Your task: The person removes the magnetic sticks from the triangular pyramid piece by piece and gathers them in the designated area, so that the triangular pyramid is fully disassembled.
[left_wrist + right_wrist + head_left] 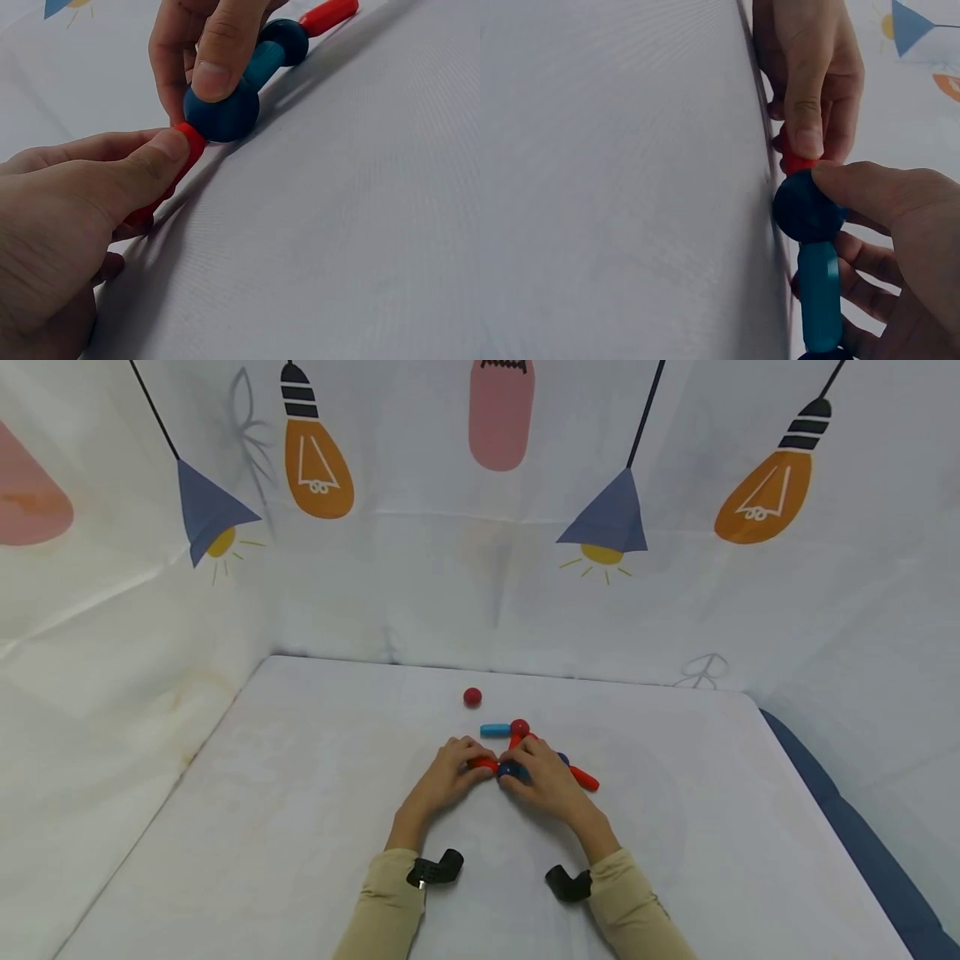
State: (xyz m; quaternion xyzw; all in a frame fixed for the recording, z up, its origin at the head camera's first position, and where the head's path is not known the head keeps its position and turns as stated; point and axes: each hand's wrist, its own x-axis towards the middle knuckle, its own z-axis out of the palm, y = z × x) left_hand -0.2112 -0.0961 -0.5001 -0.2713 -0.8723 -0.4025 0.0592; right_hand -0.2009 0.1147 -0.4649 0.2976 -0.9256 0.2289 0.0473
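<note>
Left wrist view, at left: the left hand (pixel 67 214) pinches a red rod (pixel 193 150) between thumb and forefinger, its end against a dark blue ball (pixel 229 114) or nearly so; whether it is seated I cannot tell. Thumb and fingers of the right hand (pixel 922 225), at the lower right of the right wrist view, pinch that ball. Outward from it, toward the left wrist view's upper right, run a teal rod (pixel 265 64), a second dark blue ball (pixel 290 45) and another red rod (pixel 330 16).

Around the middle of the head view, just above the hands on the table (pixel 247 827), lie a red ball (pixel 520 727) and a light blue rod (pixel 495 730) beside it. A loose red ball (pixel 472 697) sits higher up.

Pushed off-line, the pinched rod could skid on the ball's curve. Twisting the ball might break the teal rod's joint, and a stray knuckle could send the loose ball rolling.
</note>
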